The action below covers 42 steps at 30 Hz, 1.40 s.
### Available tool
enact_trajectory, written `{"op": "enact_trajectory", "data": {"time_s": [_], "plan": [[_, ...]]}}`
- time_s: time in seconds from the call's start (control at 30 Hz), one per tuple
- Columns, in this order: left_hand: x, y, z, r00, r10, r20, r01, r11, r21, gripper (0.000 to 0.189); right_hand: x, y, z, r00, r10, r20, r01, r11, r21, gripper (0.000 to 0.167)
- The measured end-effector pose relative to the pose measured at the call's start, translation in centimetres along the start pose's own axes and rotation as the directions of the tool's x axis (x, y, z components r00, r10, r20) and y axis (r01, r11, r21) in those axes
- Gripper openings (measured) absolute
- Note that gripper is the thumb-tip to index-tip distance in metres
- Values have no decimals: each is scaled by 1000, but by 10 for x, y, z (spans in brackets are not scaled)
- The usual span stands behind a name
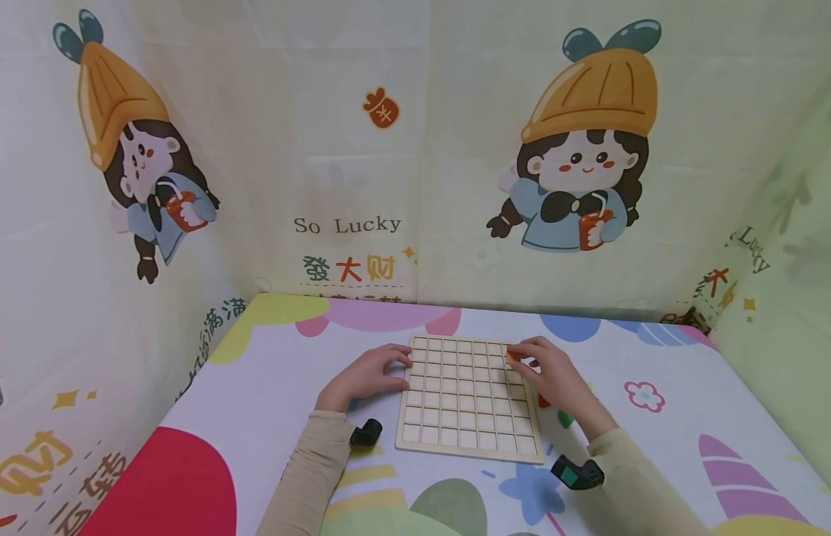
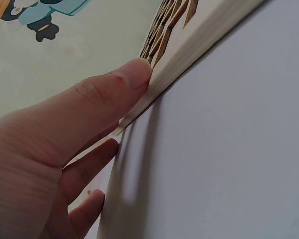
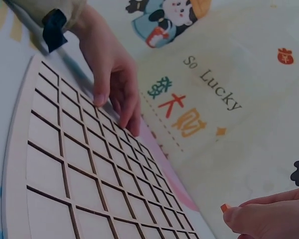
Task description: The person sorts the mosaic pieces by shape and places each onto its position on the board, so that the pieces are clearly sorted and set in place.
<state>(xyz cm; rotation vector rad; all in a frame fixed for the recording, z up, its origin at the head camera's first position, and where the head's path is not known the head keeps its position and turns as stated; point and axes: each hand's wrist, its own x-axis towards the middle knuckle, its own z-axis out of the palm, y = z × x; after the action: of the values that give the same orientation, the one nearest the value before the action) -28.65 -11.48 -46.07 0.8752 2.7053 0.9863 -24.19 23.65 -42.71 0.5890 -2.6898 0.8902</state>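
Observation:
A square pale wooden grid board (image 1: pixel 467 452) lies on the table, its shallow square cells bare where they show. My left hand (image 1: pixel 367 376) rests against the board's left edge; in the left wrist view the thumb (image 2: pixel 109 92) touches the rim, and the other fingers are loosely bent along the side. Between the thumb and fingertips of my right hand (image 1: pixel 556 376) I pinch a small orange piece (image 3: pixel 225 207). In the head view this piece (image 1: pixel 512 357) is over the board's far right corner, partly covered by fingers.
Small red (image 1: pixel 543 401) and green (image 1: pixel 566 419) shapes show beside the board under the right wrist; I cannot tell whether they are loose pieces or print. A patterned cloth (image 1: pixel 288 417) covers the table. Printed fabric walls (image 1: pixel 449 186) stand behind and at the sides.

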Motion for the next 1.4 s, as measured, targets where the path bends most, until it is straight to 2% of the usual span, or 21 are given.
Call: {"op": "enact_trajectory", "data": {"time_s": [0.23, 0.57, 0.8, 1.13, 1.4], "plan": [[-1, 1, 0, 1000, 7, -7, -7, 1000, -4, 32, 6, -8, 11, 1000, 13, 25, -14, 998, 54, 29], [-1, 1, -1, 1000, 8, -3, -8, 1000, 3, 33, 14, -8, 27, 999, 32, 36, -36, 993, 111, 28], [-2, 2, -2, 1000, 27, -6, -27, 1000, -6, 33, 16, -12, 35, 996, 46, 80, -58, 987, 148, 28], [-2, 2, -1, 1000, 5, 5, -5, 1000, 0, 33, 23, -14, 51, 993, 53, 103, -70, 983, 171, 29], [-2, 2, -1, 1000, 15, -1, -15, 1000, -5, 33, 25, -18, 59, 992, 48, 116, -70, 979, 192, 28]]}}
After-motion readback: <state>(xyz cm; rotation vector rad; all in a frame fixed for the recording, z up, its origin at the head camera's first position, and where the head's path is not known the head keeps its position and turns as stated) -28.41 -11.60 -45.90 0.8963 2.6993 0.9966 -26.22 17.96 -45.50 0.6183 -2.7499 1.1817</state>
